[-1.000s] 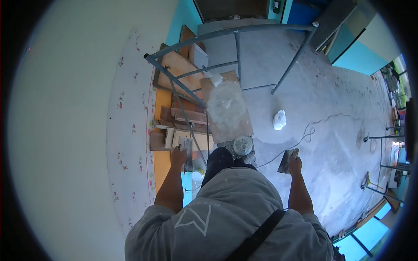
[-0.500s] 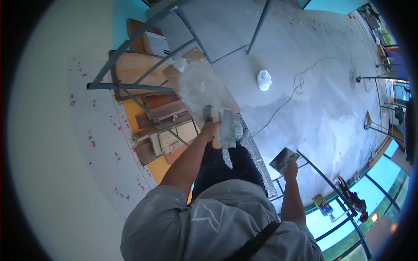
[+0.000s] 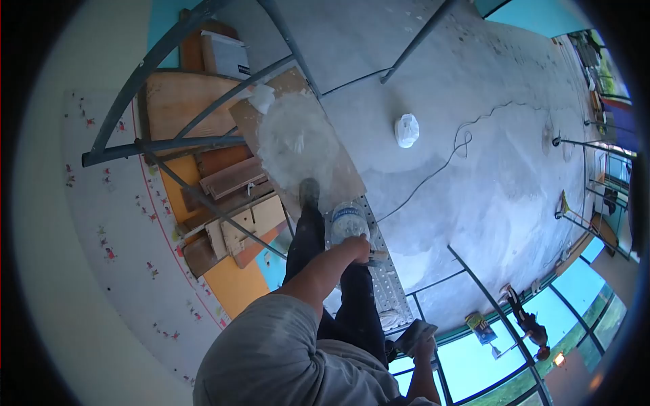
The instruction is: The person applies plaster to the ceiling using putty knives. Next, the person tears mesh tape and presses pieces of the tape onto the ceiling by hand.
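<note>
My left hand reaches down in front of me, closed around a tool handle that pokes out to the right. It is just below a round white container standing on the perforated metal scaffold plank. My right hand is low at my side and grips a flat plaster-smeared trowel. Beyond my boot lies a wooden board with a mound of white plaster on it.
Grey scaffold tubes cross the view on the left, above stacked wooden planks. A cream wall fills the left side. Far below, the concrete floor holds a white bag and a cable. Windows are at the lower right.
My view has tipped further down. My left hand dropped from the plaster board toward the container on the plank. My right hand with the trowel sank lower by my side.
</note>
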Available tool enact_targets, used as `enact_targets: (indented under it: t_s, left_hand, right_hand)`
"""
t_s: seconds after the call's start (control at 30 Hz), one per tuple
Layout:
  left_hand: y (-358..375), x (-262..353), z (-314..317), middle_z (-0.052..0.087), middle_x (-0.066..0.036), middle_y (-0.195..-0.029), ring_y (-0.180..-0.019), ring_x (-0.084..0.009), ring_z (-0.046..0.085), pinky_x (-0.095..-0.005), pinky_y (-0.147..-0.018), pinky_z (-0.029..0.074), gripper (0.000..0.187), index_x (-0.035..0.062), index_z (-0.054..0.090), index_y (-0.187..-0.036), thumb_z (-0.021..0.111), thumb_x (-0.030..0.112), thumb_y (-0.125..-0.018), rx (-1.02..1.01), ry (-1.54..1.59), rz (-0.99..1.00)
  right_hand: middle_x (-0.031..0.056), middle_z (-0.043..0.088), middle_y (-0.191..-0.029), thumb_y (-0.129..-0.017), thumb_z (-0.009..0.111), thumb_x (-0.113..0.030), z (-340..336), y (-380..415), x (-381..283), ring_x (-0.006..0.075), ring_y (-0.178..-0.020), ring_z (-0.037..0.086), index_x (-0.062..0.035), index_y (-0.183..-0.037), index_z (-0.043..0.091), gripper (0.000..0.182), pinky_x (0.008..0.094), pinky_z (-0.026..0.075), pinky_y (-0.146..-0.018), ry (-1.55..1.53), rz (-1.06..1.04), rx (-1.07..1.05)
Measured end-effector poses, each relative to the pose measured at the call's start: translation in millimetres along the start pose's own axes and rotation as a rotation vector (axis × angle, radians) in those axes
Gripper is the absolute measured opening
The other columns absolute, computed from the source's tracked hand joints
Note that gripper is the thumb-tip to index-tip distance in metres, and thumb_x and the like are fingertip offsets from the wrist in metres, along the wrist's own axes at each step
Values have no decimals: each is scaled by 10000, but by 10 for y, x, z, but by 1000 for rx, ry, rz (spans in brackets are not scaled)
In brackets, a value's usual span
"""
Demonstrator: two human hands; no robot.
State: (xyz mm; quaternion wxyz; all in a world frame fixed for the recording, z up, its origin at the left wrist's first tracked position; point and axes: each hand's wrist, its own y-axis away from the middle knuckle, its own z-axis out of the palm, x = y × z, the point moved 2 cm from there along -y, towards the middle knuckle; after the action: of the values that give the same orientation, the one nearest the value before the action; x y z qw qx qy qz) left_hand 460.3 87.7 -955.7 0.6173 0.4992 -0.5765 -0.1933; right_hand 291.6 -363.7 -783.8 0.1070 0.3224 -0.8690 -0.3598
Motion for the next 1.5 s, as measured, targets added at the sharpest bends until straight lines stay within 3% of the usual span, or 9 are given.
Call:
enact_targets:
  t_s: [0.17,0.37,0.67,1.1,1.2,1.27,1.33,1.4,1.5]
  left_hand:
    - [-29,-89,76,486,-238,-1403,-1112,-355,631,-446,-937,515,394,53,698,-1133,620,205,-778,43,-59,16]
    - [-220,-222,94,693,-179,-1100,-1065,-331,655,-452,-905,514,349,58,726,-1063,614,209,-768,-271,-79,93]
    - [676,-912,-1009,668,-245,-1099,-1037,-369,648,-439,-913,502,524,44,650,-1170,669,398,-784,476,499,-32]
    - [1299,-1694,-2582,598,-263,-1174,-1096,-410,596,-454,-961,477,529,83,616,-1228,669,421,-824,770,415,-105]
    - [1229,-2102,-3027,611,-286,-1170,-1097,-415,598,-429,-970,473,571,40,630,-1212,700,433,-803,790,404,-149]
    - [1216,-2371,-3296,600,-279,-1208,-1118,-414,591,-431,-982,468,586,43,621,-1226,690,432,-792,742,413,-178]
    - [1078,-2715,-3453,599,-262,-1236,-1141,-404,585,-428,-993,465,592,42,623,-1225,684,420,-773,829,368,-236]
    - [993,-2985,-3650,619,-256,-1213,-1144,-391,591,-419,-994,467,586,19,635,-1197,682,412,-765,942,422,-253]
    - [1220,-3064,-3905,613,-264,-1220,-1167,-390,579,-416,-995,467,605,-4,628,-1203,667,413,-767,898,489,-270]
  right_hand:
    - [233,645,-1004,-901,616,-334,135,72,-422,335,-880,652,52,-1129,578,450,436,513,-757,108,-97,-7]
    - [201,650,-933,-902,620,-315,157,309,-1187,305,-825,650,33,-1093,594,398,428,517,-715,49,-124,-14]
    - [206,658,-950,-901,631,-303,309,516,-1673,319,-817,649,43,-1074,599,388,434,510,-718,83,-132,-34]
    - [218,649,-972,-896,627,-309,561,684,-2092,329,-836,653,53,-1095,591,415,439,516,-719,-9,-119,-9]
    - [182,651,-1002,-923,601,-306,627,676,-2040,314,-862,652,31,-1196,550,436,418,531,-730,-397,65,-75]
    - [163,638,-1066,-952,568,-342,480,806,-2192,313,-903,646,-3,-1284,496,480,421,543,-743,228,-311,-92]
    - [149,617,-1134,-975,530,-386,441,868,-2292,318,-950,635,-37,-1354,444,522,436,551,-768,-42,-231,-208]
    - [141,590,-1204,-993,488,-437,574,882,-2434,329,-1002,621,-70,-1407,396,561,463,554,-804,-1215,307,-389]
    - [152,552,-1261,-994,442,-509,626,887,-2544,335,-1061,596,-93,-1418,398,596,501,540,-845,-1154,214,-515]
